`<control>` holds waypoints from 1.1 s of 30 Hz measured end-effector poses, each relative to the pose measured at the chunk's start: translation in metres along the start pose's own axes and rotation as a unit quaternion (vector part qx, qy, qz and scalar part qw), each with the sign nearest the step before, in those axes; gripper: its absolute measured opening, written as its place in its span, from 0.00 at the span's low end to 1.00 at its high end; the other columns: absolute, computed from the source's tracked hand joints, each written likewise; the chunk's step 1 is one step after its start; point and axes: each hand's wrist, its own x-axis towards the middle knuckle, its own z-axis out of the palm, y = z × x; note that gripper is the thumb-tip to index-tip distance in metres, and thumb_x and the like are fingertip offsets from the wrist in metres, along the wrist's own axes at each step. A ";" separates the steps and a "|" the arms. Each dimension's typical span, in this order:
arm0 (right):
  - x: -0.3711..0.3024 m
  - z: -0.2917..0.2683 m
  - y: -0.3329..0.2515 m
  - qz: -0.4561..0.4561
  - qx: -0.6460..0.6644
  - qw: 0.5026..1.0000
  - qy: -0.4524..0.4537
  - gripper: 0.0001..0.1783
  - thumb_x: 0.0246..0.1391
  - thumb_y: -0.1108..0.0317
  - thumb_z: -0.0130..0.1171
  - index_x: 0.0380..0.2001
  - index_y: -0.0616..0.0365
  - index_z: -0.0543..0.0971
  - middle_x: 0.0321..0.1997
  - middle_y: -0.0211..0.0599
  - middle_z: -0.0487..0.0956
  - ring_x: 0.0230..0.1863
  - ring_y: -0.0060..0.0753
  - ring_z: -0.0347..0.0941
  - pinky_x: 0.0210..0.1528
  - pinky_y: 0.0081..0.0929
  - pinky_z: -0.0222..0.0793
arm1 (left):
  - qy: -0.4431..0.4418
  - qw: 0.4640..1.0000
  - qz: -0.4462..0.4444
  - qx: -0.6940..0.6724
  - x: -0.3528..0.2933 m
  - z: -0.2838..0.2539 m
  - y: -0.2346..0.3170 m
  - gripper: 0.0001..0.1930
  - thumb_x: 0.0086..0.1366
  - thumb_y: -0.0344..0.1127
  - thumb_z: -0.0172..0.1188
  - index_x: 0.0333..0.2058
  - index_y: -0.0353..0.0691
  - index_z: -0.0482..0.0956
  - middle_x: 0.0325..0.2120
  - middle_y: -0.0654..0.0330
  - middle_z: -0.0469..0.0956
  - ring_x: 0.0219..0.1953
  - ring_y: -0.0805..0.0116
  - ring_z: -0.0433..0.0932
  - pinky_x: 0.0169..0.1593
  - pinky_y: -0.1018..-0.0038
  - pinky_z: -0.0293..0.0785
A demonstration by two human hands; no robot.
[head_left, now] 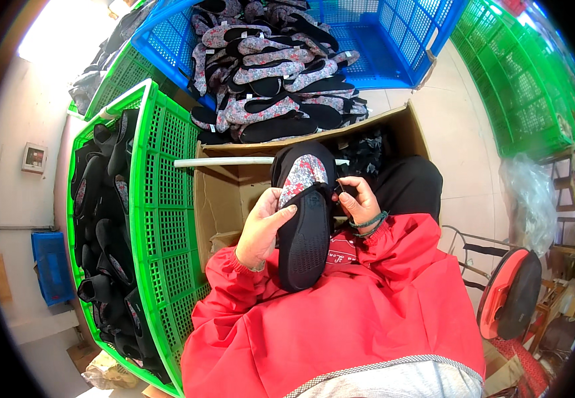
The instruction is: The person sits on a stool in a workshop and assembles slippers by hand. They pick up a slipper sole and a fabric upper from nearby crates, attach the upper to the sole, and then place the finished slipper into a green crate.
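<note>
A slipper [306,245] with a black patterned sole and grey-and-red floral fabric lies over my lap, its sole facing up. My left hand [264,225] is closed on its left edge, thumb lying against the sole. At the slipper's right side, my right hand [359,202] is closed in a pinch. A thin line and something small and dark show at its fingertips, too small to name. Beyond my hands, a pile of similar floral slippers [271,71] with black soles fills much of a blue crate [393,63].
A green crate [168,199] of dark slippers [105,232] stands on my left. Before me is an open cardboard box [224,205] with a pale bar [224,162] across it. Another green crate [510,73] is at far right, near a red-and-black round seat [510,292].
</note>
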 end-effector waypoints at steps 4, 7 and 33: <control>-0.001 0.002 0.001 0.000 -0.006 1.000 0.004 0.19 0.61 0.64 0.61 0.52 0.56 0.71 0.38 0.28 0.80 0.33 0.12 0.70 0.34 0.12 0.64 | 0.000 1.000 0.014 0.009 -0.009 0.012 0.008 0.12 0.66 0.24 0.57 0.47 0.34 0.68 0.41 0.61 0.75 0.43 0.77 0.74 0.51 0.79 0.70; -0.002 0.003 0.000 -0.003 -0.012 1.000 0.005 0.18 0.61 0.64 0.61 0.52 0.56 0.71 0.38 0.29 0.80 0.34 0.13 0.70 0.35 0.12 0.64 | -0.004 1.000 0.020 0.016 -0.014 0.016 0.011 0.13 0.66 0.24 0.56 0.48 0.32 0.67 0.41 0.61 0.75 0.43 0.77 0.74 0.51 0.79 0.70; 0.010 -0.014 0.023 0.021 0.184 0.983 0.005 0.16 0.68 0.67 0.49 0.56 0.57 0.70 0.52 0.31 0.76 0.51 0.23 0.74 0.54 0.25 0.71 | -0.197 0.803 0.159 0.540 -0.037 0.075 -0.003 0.17 0.57 0.30 0.66 0.45 0.33 0.76 0.28 0.51 0.79 0.31 0.56 0.81 0.36 0.67 0.76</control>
